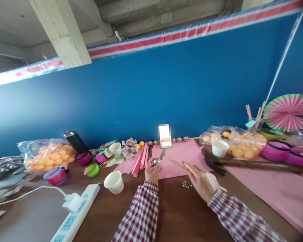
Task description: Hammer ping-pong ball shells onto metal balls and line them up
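Observation:
My left hand (pixel 151 173) is closed around a shiny metal ball (pixel 157 161), held up in the fingers over the near edge of a pink paper sheet (pixel 189 153). Between the fingers of my right hand (pixel 200 179) is a thin wooden stick (pixel 176 162). Its far end points left toward the ball, apart from it, and its other end shows past the wrist. Several small metal balls (pixel 185 184) lie on the brown table beside my right hand. More large metal balls (pixel 179 139) stand in a row behind the paper. Folded pink paper strips (pixel 141 162) lie left of the ball.
A white cup (pixel 113 182) and a power strip (pixel 77 211) stand at the left. At the right are a hammer (pixel 255 165), another white cup (pixel 220 149) and a bag of orange balls (pixel 248 144). Another such bag (pixel 52 158) sits far left. A blue partition (pixel 151 90) rises behind.

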`<act>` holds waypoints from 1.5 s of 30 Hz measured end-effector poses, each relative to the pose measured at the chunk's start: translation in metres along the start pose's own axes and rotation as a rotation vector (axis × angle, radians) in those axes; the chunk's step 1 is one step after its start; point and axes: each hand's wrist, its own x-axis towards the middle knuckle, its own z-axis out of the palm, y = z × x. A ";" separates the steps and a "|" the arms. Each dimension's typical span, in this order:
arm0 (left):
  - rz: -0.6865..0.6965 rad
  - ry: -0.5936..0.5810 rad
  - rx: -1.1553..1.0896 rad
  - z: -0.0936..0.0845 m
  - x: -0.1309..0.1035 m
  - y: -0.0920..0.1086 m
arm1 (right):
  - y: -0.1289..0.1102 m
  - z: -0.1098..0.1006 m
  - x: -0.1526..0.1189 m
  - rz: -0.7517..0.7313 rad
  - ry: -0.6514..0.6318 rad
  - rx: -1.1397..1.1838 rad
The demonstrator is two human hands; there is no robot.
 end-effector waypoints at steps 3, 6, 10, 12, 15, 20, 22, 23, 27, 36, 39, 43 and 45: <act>-0.112 -0.050 -0.118 0.001 -0.002 0.002 | -0.001 -0.001 0.000 0.007 0.016 0.013; -0.115 -0.082 -0.162 0.001 -0.003 0.004 | 0.000 -0.001 0.001 0.017 0.019 0.024; -0.148 -0.077 -0.235 -0.001 -0.001 0.004 | 0.001 -0.001 0.000 0.014 0.030 0.038; -0.192 -0.056 -0.244 -0.002 0.000 0.003 | 0.000 -0.002 0.000 0.014 0.047 0.048; -0.220 -0.067 -0.266 -0.002 0.000 0.002 | -0.002 -0.002 0.000 0.001 0.069 0.045; -0.203 -0.116 -0.319 0.002 -0.002 0.003 | -0.003 -0.002 0.000 -0.019 0.030 0.007; -0.214 -0.108 -0.336 0.003 -0.003 0.004 | -0.002 -0.002 0.000 0.007 0.047 0.028; -0.218 -0.108 -0.347 0.003 -0.003 0.005 | -0.001 -0.002 0.000 0.018 0.059 0.039; -0.254 -0.135 -0.420 0.003 -0.004 0.007 | 0.000 0.000 0.000 -0.004 0.054 0.013; -0.324 -0.140 -0.454 -0.001 -0.002 0.007 | -0.002 -0.001 0.000 -0.030 0.066 0.004; -0.329 -0.166 -0.454 -0.001 -0.003 0.008 | -0.002 -0.001 0.000 -0.030 0.050 -0.011; -0.355 -0.158 -0.446 0.001 -0.004 0.010 | -0.001 -0.002 0.000 -0.018 0.076 -0.004; -0.365 -0.144 -0.436 0.001 -0.004 0.010 | -0.001 -0.003 0.000 -0.019 0.080 -0.007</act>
